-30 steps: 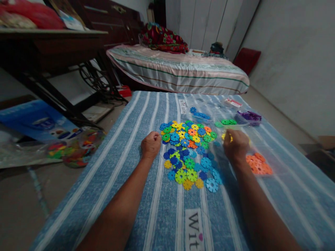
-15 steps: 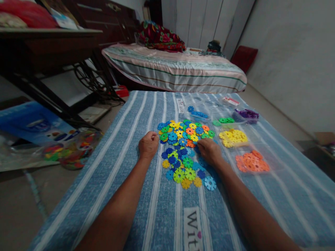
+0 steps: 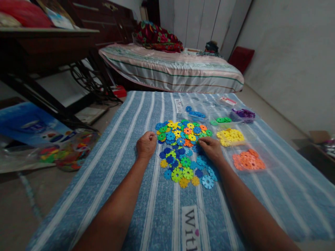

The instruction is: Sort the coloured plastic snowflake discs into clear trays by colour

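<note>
Yellow discs lie sorted now, and your right hand has come back to the mixed pile, fingers bent on it. Your left hand is a fist; I cannot tell what it holds.

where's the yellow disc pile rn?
In the head view, the yellow disc pile lies right of the mixed pile, just beyond the right hand, between the green discs and the orange pile.

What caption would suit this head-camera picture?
Right hand reaches into mixed plastic discs on a striped blue cloth; left hand rests fisted.
</note>
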### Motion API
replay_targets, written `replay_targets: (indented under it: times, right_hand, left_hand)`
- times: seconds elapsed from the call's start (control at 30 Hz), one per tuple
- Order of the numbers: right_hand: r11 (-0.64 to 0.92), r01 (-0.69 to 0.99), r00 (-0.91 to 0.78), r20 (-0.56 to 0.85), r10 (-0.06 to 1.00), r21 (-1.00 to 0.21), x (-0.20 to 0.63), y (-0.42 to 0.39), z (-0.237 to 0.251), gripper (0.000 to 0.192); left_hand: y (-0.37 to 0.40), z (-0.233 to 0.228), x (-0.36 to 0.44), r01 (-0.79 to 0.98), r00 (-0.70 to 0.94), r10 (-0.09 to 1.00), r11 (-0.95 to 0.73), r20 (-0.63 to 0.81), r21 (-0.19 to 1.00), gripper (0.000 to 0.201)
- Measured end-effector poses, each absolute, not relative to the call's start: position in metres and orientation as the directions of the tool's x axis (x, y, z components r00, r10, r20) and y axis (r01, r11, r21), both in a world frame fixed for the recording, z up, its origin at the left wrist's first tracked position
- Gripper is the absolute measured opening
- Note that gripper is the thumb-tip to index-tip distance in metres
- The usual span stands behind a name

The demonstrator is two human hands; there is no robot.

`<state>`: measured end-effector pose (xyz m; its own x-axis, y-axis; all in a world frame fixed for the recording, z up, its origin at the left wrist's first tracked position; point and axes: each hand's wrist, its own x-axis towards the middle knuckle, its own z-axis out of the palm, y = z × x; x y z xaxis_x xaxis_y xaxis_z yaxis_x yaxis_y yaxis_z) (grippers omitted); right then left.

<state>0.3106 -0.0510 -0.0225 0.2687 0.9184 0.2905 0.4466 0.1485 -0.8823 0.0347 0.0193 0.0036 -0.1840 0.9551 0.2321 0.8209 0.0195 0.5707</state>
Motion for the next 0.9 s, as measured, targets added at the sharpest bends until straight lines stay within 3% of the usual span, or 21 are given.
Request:
replay_targets:
  times: [0.23, 0.9]
  right_hand:
    - [0.127, 0.348, 0.327, 0.247, 0.912, -0.929, 0.312, -0.048, -0.024, 0.025]
    - [0.069, 0.46, 0.422, 0.286, 0.86, -0.885, 0.29, -0.049, -0.027, 0.027]
  left_hand:
    - [0.019, 0.003, 0.034, 0.815, -0.191, 0.952, 0.017, 0.24, 0.579, 0.022]
    - [0.018, 0.005, 0.033, 0.819, -0.184, 0.959, 0.028, 0.216, 0.574, 0.024]
